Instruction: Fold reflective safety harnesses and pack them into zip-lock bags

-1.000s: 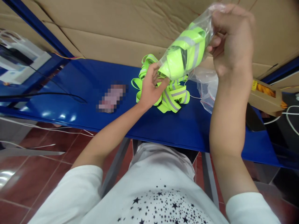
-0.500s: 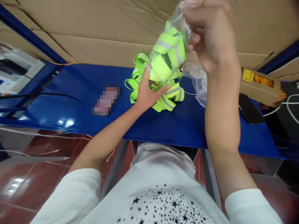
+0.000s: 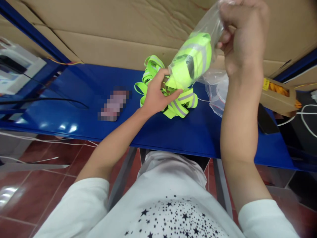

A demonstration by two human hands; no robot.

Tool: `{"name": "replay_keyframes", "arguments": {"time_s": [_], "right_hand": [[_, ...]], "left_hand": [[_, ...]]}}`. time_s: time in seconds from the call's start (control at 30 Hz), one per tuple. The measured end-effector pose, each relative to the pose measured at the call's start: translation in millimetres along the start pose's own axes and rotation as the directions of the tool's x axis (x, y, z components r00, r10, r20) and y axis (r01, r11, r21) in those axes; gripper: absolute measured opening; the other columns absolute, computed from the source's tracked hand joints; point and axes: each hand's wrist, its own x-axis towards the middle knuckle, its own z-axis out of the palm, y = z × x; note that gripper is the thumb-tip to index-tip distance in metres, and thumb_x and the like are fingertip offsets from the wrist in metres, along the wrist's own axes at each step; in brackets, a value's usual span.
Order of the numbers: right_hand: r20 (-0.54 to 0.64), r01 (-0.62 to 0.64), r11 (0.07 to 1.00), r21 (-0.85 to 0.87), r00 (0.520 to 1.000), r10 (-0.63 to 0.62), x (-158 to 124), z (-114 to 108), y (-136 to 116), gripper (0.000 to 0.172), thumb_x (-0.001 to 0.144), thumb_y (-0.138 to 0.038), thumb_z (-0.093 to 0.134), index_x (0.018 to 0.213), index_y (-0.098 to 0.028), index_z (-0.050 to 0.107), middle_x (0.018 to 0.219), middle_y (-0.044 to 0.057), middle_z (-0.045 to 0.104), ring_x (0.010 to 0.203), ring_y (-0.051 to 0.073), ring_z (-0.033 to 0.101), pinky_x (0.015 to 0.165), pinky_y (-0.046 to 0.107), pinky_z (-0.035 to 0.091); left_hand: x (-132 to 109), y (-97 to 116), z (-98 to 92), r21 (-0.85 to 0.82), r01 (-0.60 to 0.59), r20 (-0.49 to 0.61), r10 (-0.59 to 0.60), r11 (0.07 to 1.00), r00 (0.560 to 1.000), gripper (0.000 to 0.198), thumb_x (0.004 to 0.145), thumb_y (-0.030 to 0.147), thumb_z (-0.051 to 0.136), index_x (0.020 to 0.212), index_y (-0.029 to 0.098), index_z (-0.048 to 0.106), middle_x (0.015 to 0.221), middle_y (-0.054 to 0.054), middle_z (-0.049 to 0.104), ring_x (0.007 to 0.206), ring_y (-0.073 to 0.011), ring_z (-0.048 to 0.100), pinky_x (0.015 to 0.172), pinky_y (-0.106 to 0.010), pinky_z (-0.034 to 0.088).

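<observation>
My right hand (image 3: pixel 241 39) is raised above the blue table (image 3: pixel 81 109), its fingers pinched on the mouth of a clear plastic bag (image 3: pixel 193 58) stuffed with folded neon-yellow reflective straps. My left hand (image 3: pixel 156 94) cups the bag's lower end from beneath, fingers curled against it. Right behind that hand, a loose heap of the same yellow straps (image 3: pixel 178 104) with grey stripes lies on the table.
Empty clear bags (image 3: pixel 218 91) lie right of the heap. A small cardboard box (image 3: pixel 279 96) and a dark phone (image 3: pixel 266 120) sit at the right, with white cables beyond. A blurred pink object (image 3: pixel 114 104) lies at left. Big cardboard sheets (image 3: pixel 111 33) back the table.
The bag and my right hand swung left, then back right and slightly up. My left hand stayed under the bag's lower end, next to the heap.
</observation>
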Motion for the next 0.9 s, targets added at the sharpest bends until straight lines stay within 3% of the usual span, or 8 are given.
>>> {"name": "replay_keyframes", "arguments": {"time_s": [0.23, 0.43, 0.77, 0.9], "right_hand": [[-0.033, 0.062, 0.998, 0.032, 0.998, -0.061, 9, -5, 11, 0.026, 0.078, -0.002, 0.05, 0.065, -0.02, 0.064, 0.052, -0.005, 0.049, 0.038, 0.006, 0.036, 0.036, 0.021, 0.022], [-0.045, 0.054, 0.998, -0.016, 0.997, -0.055, 13, -4, 17, 0.03, 0.078, -0.003, 0.049, 0.059, -0.024, 0.059, 0.048, -0.006, 0.045, 0.037, 0.008, 0.037, 0.035, 0.024, 0.02], [0.038, 0.173, 0.983, -0.064, 0.985, -0.171, 17, -5, 29, 0.034, 0.083, -0.001, 0.056, 0.06, -0.025, 0.063, 0.054, -0.008, 0.055, 0.043, 0.008, 0.047, 0.036, 0.024, 0.025], [0.074, 0.199, 0.973, -0.117, 0.979, -0.192, 10, 0, 32, 0.032, 0.084, -0.001, 0.055, 0.064, -0.024, 0.065, 0.056, -0.007, 0.053, 0.042, 0.007, 0.044, 0.038, 0.024, 0.027]], "left_hand": [[1, 10, -6.3, 0.001, 0.06, -0.058, -0.06, 0.998, 0.996, 0.053, 0.088, 0.062, 0.073, 0.125, 0.029, 0.055, 0.1, -0.004, 0.061, 0.1, -0.0254, 0.066, 0.096, -0.044, 0.057], [3, 20, -9.5, 0.026, 0.072, -0.085, -0.07, 0.997, 0.994, 0.044, 0.087, 0.049, 0.076, 0.12, 0.028, 0.055, 0.108, -0.005, 0.063, 0.106, -0.0277, 0.063, 0.099, -0.046, 0.055], [10, 37, -19.5, 0.048, 0.091, -0.148, -0.083, 0.995, 0.985, 0.033, 0.094, 0.052, 0.069, 0.11, 0.028, 0.052, 0.109, -0.005, 0.058, 0.11, -0.0281, 0.063, 0.1, -0.049, 0.054], [10, 25, -13.0, 0.004, 0.038, -0.15, -0.037, 0.999, 0.988, 0.033, 0.096, 0.051, 0.068, 0.109, 0.027, 0.049, 0.111, -0.005, 0.056, 0.115, -0.0279, 0.06, 0.103, -0.048, 0.052]]}}
